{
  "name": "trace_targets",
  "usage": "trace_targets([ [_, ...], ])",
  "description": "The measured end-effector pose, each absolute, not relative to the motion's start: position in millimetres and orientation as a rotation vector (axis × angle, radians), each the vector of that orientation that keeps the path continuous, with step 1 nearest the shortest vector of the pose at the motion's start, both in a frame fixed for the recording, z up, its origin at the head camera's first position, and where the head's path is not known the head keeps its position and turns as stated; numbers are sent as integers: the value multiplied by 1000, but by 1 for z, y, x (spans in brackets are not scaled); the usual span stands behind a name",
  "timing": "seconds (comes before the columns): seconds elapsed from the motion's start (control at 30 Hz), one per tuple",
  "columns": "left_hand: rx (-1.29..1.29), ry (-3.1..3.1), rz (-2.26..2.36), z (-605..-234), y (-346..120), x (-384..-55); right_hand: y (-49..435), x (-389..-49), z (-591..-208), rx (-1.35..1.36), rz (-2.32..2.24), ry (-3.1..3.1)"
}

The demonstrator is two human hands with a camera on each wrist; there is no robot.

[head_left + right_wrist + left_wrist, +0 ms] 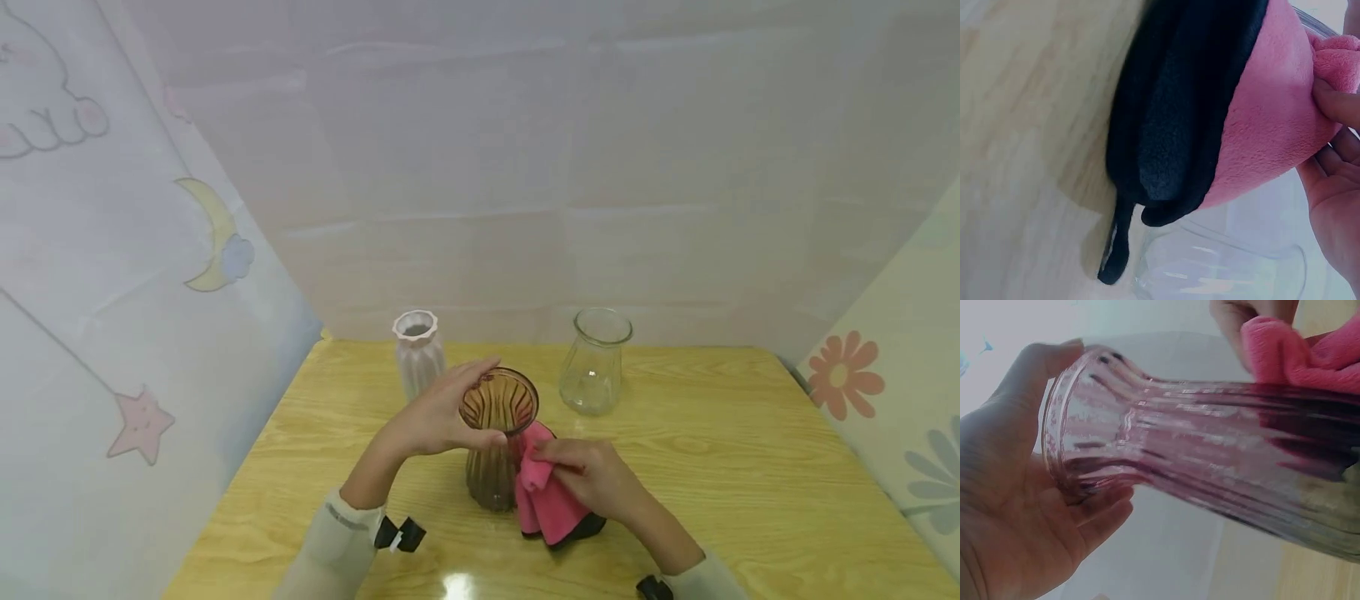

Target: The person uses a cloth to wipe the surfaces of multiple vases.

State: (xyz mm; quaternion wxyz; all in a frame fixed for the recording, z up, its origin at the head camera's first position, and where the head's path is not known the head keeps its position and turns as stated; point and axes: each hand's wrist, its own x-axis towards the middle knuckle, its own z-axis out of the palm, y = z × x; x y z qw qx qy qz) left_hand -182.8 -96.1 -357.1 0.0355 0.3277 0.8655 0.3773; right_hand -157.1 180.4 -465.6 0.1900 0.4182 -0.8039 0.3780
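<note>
While both hands grip — left point(441, 410) a tinted vase point(491, 473), right point(603, 482) pink cloth point(551, 508) — the cloth touches the vase.

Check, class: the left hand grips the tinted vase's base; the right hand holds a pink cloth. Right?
Not the base: the head view shows the left hand gripping the tinted vase by its rim; the right hand holds a pink cloth.

Ribbed vase point(491, 468) is brownish-purple, cloth point(553, 502) pink and black, table point(735, 467) yellow woodgrain; fluted vase point(420, 363) at ribbed one's 10 o'clock is pinkish-white
</note>
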Motion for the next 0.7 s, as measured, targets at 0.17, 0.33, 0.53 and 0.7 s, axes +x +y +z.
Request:
trace_targets([
  [0.17, 826, 2716, 1267, -358, -93, -169, 187, -154, -454, 1140, 1127, -2200],
  [0.33, 686, 2827, 1291, -357, -86, -158, 187, -156, -434, 1136, 1207, -2042],
  [0.53, 626, 2876, 1278, -359, -79, -153, 181, -162, -423, 1167, 1249, -1970],
  [0.7, 584, 2877, 1290, -362, -76, -151, 175, -164, -423, 1190, 1274, -1950],
])
